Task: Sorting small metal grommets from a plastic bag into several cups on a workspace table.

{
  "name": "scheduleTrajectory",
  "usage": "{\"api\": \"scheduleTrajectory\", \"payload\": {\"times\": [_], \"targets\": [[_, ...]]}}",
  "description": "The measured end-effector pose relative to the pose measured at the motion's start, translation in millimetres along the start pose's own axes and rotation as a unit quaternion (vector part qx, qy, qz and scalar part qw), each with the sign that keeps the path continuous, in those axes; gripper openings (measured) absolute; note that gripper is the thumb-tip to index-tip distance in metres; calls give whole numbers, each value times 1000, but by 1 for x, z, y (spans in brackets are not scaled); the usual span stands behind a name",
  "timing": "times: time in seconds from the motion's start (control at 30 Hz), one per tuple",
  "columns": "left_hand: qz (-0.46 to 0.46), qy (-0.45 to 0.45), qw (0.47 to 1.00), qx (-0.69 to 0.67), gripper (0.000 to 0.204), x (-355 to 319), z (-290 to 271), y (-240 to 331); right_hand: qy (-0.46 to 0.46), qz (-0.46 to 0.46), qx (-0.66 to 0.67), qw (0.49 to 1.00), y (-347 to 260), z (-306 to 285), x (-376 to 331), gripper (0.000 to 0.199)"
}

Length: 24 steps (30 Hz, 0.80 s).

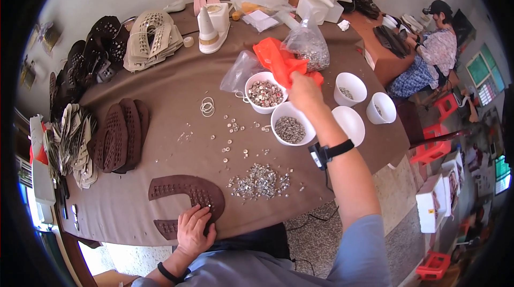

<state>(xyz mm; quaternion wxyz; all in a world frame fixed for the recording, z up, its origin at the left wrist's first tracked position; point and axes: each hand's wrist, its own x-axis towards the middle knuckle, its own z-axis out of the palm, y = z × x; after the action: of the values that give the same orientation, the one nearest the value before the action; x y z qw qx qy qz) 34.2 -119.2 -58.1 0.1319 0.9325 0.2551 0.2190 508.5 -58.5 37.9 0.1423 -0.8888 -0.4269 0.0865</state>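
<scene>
My left hand [194, 229] lies on a U-shaped brown shoe upper [187, 186] with rows of punched holes, its fingers stretched out over the inner curve. Small shiny bits sit in some of the holes. Far out to the right, my right hand [305, 93] is closed at the edge of a red plastic bag [278, 58]; its fingertips are partly hidden. Just beside that hand stand a white cup of round studs [265, 93] and a white cup of small grey metal bits [290, 129]. A heap of loose silvery pieces [261, 182] lies right of the upper.
Three more white cups, including an upright one [350, 90], stand at the right. Brown uppers [115, 137] and beige pieces [152, 40] are stacked at the left. A clear bag of metal bits [308, 48] and white bottles [316, 3] stand at the back. Another person [436, 46] sits at the far right.
</scene>
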Motion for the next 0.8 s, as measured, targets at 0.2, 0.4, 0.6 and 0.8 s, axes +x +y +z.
{"api": "scheduleTrajectory", "payload": {"times": [0.2, 0.4, 0.6, 0.8], "targets": [[1, -2, 1000, -7, 35, 1, 0, -1, 259, 39, 176, 949, 61, -39, 36, 17], [8, 0, 1000, -6, 34, 0, 1, -2, 269, 5, 479, 835, 114, -83, 51, 19], [4, -2, 1000, -4, 35, 0, 0, -1, 212, 13, 535, 818, 118, -98, 39, 22], [3, 3, 1000, -6, 35, 2, 0, -2, 194, -12, 585, 788, 88, -107, 33, 22]]}}
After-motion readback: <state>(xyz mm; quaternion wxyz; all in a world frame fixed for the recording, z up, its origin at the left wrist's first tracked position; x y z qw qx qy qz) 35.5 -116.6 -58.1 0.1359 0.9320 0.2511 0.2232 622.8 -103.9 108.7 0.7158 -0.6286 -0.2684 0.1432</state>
